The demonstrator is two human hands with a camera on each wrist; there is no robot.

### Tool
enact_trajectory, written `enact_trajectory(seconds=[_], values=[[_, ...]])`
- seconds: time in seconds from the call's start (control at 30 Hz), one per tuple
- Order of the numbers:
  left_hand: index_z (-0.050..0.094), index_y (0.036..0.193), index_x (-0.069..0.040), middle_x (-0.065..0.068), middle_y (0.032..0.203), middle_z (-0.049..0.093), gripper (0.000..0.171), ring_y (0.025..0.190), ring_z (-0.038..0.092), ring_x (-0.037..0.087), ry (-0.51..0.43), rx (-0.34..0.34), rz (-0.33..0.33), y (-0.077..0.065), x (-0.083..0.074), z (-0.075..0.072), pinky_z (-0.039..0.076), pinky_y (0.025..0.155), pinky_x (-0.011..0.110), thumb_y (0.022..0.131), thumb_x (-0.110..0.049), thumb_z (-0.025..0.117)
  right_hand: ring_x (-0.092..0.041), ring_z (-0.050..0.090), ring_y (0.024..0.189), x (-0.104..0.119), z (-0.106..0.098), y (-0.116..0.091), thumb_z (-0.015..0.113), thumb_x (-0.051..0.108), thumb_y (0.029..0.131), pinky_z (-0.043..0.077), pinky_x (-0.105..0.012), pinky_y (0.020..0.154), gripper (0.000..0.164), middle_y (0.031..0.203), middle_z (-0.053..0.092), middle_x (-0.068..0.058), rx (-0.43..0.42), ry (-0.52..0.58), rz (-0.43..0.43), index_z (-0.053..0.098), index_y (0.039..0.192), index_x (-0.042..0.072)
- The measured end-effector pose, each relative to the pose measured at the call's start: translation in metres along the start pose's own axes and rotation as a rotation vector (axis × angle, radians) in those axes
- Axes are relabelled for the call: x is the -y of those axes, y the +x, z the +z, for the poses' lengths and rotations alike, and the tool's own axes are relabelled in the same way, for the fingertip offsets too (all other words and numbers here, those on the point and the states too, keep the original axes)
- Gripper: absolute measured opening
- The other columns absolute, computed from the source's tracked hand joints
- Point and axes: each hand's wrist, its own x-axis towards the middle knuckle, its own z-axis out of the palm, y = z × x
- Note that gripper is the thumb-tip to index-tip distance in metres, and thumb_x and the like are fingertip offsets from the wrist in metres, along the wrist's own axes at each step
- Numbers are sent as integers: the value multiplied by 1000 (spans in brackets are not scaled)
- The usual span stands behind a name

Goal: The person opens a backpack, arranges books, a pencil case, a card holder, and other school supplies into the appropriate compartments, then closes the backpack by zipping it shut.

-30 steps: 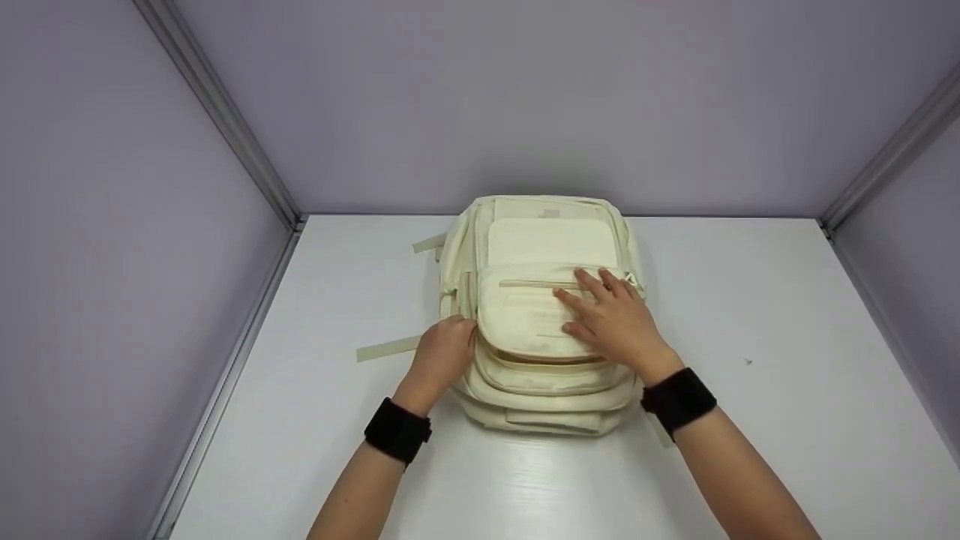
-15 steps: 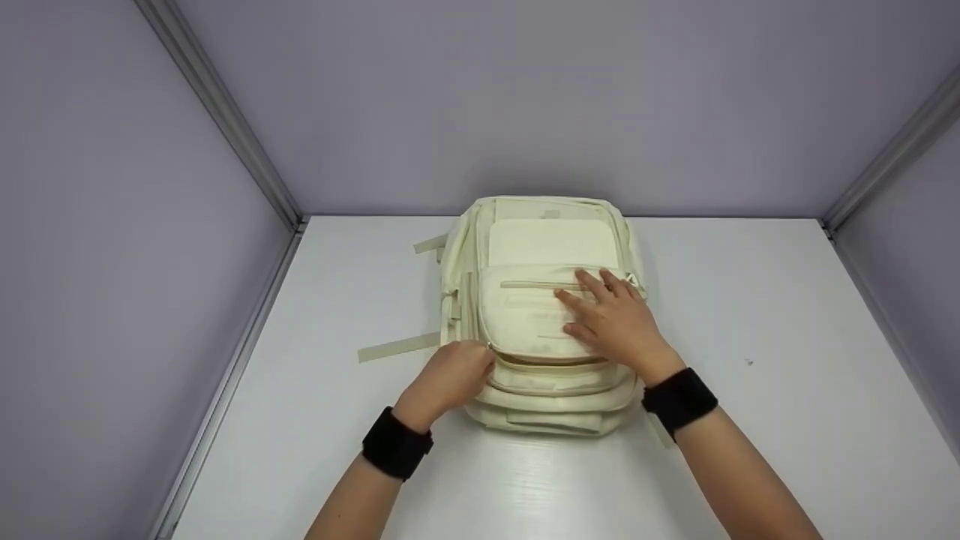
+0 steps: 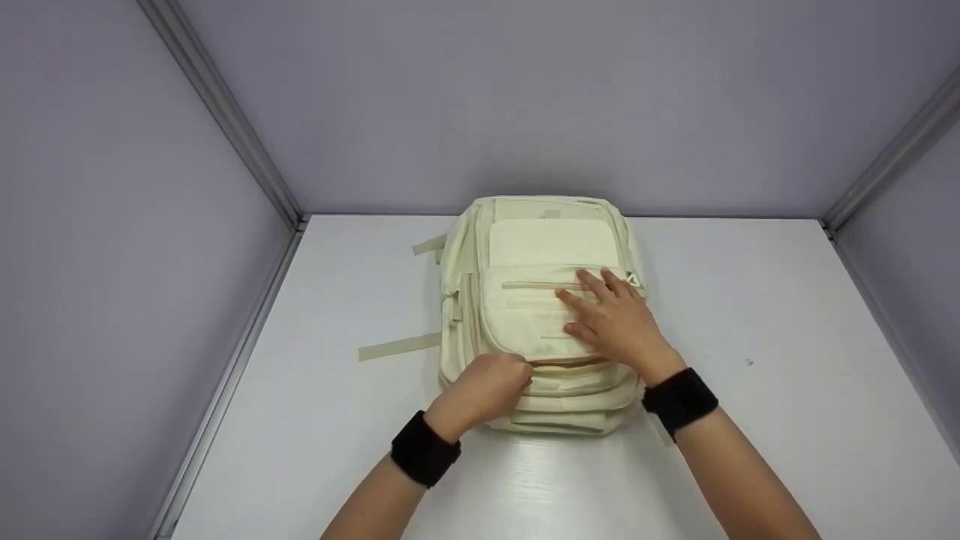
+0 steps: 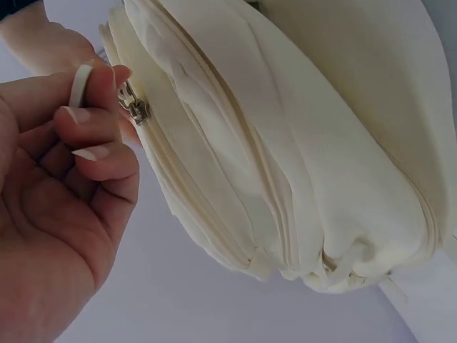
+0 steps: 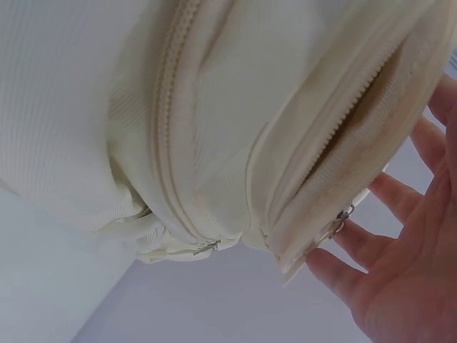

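Note:
A cream backpack point(image 3: 555, 244) lies on the white table with its front pocket facing up. My left hand point(image 3: 487, 386) is at the pocket's lower left edge, fingers curled. In the left wrist view, its thumb and fingers pinch a cream zipper pull point(image 4: 81, 86), joined to a metal slider point(image 4: 137, 109) on the zipper. My right hand point(image 3: 619, 322) rests spread on the front pocket's right half. The right wrist view shows the fingers point(image 5: 393, 196) along the pocket's face, and a stretch of zipper point(image 5: 353, 107) whose teeth stand apart over a dark gap.
Pale straps point(image 3: 397, 347) stick out from the backpack's left side onto the white table point(image 3: 330, 285). Grey-violet panels point(image 3: 555, 97) with metal corner posts enclose the table at the back and sides. A small speck point(image 3: 748, 362) lies to the right.
My left hand has moved down and then right along the front pocket's edge, from its left side round the lower left corner. The right hand has stayed in place.

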Motion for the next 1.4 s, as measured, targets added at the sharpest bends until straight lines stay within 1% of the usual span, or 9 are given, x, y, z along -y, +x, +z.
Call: enact_trajectory(seconds=[0.17,0.3,0.43,0.53,0.67,0.87,1.0,1.2,1.4], values=[[68,76,-10,-2,69,61,18,60,58,11,8,-47,-2,4,-3,3,47,52,25,93,-8,64,-51,29,136,4,-4,-2,64,41,95,27,-61,107,55,153,34,-20,3,41,14,52,144,21],[70,80,-8,-2,71,62,16,62,60,10,-44,-142,-23,2,-2,3,48,55,23,95,-10,64,-47,37,133,17,-9,-6,70,29,93,29,-56,108,53,147,40,-22,-77,124,-11,54,142,17],[66,87,-7,-1,71,63,9,61,59,9,-111,-266,-26,0,-1,2,47,56,21,94,-11,67,-29,58,100,37,-12,-11,76,20,88,47,-42,86,44,116,58,-14,-129,255,-121,63,129,12],[62,90,-6,0,70,63,9,59,57,9,-161,-341,-16,0,0,1,45,53,20,93,-12,69,-15,52,72,53,-12,-14,77,16,86,45,-31,65,33,85,57,-1,-62,385,-187,68,118,12],[59,91,-5,1,71,63,12,59,56,8,-221,-379,-10,0,1,1,43,53,19,92,-11,70,-6,49,63,69,-6,-15,74,12,88,43,-25,57,15,72,56,7,56,530,-195,68,102,12],[60,92,-5,1,73,64,15,61,57,7,-332,-355,2,-1,3,1,43,54,15,92,-16,71,-5,59,74,73,6,-16,68,6,93,51,-24,64,7,89,69,2,106,720,-190,68,100,7],[62,94,-7,0,80,66,13,69,61,7,-374,-328,37,-4,11,-4,47,59,17,96,-20,67,-4,57,69,72,10,-18,67,2,90,50,-24,60,9,83,65,5,114,776,-194,69,97,8],[68,109,-11,7,119,62,16,115,56,22,-138,-390,18,-6,35,1,44,97,38,99,-22,61,-2,55,61,77,11,-20,70,26,93,48,-23,56,15,73,61,12,100,731,-157,66,83,15],[50,145,-23,9,159,26,56,145,20,35,-17,-202,-118,-12,50,20,30,107,59,96,-48,59,-1,54,57,84,11,-25,65,14,97,47,-23,52,5,72,63,8,67,643,-18,65,95,9]])
